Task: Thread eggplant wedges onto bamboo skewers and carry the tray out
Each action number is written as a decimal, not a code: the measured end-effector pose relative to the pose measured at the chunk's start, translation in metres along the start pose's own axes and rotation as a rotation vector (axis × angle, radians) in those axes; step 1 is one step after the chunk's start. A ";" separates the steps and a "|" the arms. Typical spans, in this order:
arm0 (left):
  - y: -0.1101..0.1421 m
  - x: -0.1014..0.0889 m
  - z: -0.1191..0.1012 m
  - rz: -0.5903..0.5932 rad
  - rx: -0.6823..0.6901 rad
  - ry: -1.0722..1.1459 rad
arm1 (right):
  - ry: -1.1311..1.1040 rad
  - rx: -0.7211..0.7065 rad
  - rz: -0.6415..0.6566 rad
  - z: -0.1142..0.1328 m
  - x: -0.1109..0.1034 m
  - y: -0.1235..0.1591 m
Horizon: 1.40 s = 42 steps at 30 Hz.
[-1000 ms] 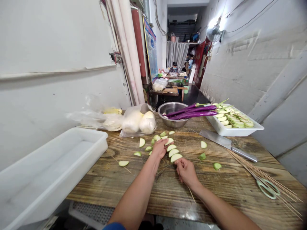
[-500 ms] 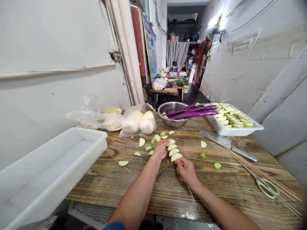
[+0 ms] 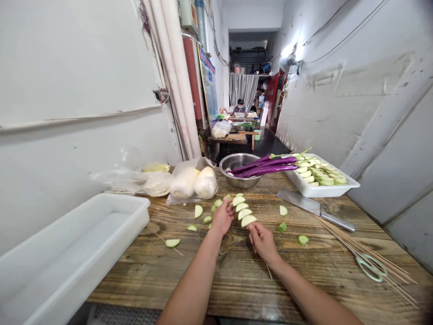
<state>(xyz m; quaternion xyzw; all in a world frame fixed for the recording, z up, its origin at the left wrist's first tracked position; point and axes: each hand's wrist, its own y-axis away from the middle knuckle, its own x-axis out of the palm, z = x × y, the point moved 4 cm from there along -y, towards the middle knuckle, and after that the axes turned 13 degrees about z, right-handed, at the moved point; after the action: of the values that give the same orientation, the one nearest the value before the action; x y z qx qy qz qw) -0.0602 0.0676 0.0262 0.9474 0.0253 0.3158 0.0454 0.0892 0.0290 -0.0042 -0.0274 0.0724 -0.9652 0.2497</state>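
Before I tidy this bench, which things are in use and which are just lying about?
In use:
left hand
right hand
skewered eggplant slices
loose slices

Lying about:
cleaver
scissors
steel bowl
empty white tub
bagged white lumps

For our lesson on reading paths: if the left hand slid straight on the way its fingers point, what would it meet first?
The left hand points away, slightly right; it would likely first meet the loose slices at its fingertips, then the steel bowl. Depth is uncertain.
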 end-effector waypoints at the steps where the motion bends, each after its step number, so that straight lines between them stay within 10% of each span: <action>1: 0.001 0.000 0.001 0.001 0.000 -0.003 | -0.087 0.018 0.027 0.000 0.000 -0.001; 11: 0.006 0.008 0.008 0.180 0.002 -0.018 | -0.778 0.137 0.334 0.004 -0.015 -0.007; 16: 0.006 0.012 0.005 0.227 -0.001 -0.008 | -0.736 0.143 0.375 0.004 -0.016 -0.006; 22: 0.001 -0.005 0.000 -0.014 0.037 0.004 | -0.304 0.174 0.377 0.004 -0.024 -0.009; 29: 0.004 -0.008 -0.006 -0.066 0.061 -0.060 | 0.550 -0.050 -0.011 0.020 -0.044 -0.003; 34: 0.005 -0.003 -0.007 -0.028 0.012 -0.127 | 0.669 -0.161 -0.249 0.057 -0.065 0.031; 42: 0.004 -0.013 -0.003 -0.146 0.050 -0.275 | 0.774 -0.178 -0.694 0.091 -0.187 0.135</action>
<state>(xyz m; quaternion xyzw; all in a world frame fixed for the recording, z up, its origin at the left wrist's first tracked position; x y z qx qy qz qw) -0.0718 0.0629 0.0211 0.9782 0.0956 0.1783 0.0475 0.3254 -0.0082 0.0615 0.2876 0.2276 -0.9208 -0.1329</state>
